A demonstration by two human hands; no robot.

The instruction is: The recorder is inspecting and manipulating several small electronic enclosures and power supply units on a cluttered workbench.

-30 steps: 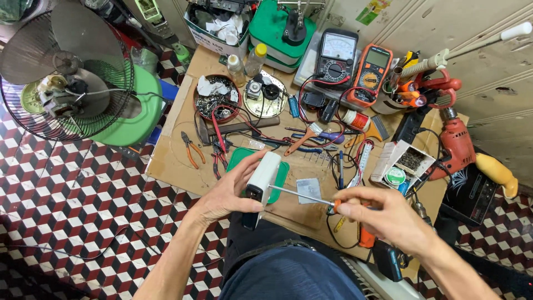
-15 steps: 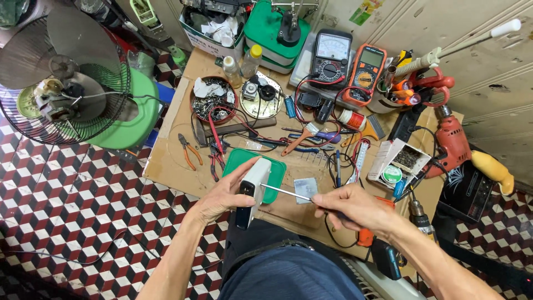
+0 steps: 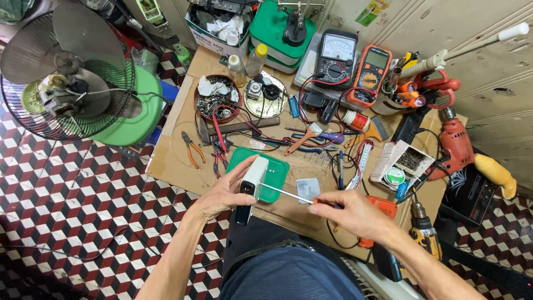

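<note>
A person's left hand wraps its fingers around a white box over the green lid; the right hand pinches one screwdriver (tip at the box). Beyond the lid stand two meters.

Both forearms are bare to past the elbow, with no sleeve showing at the lower edge of the frame. The left hand and right hand wear no gloves, rings or watch. At the bottom centre sits a dark blue garment, above it dark trousers edged by a black belt-like band.
</note>
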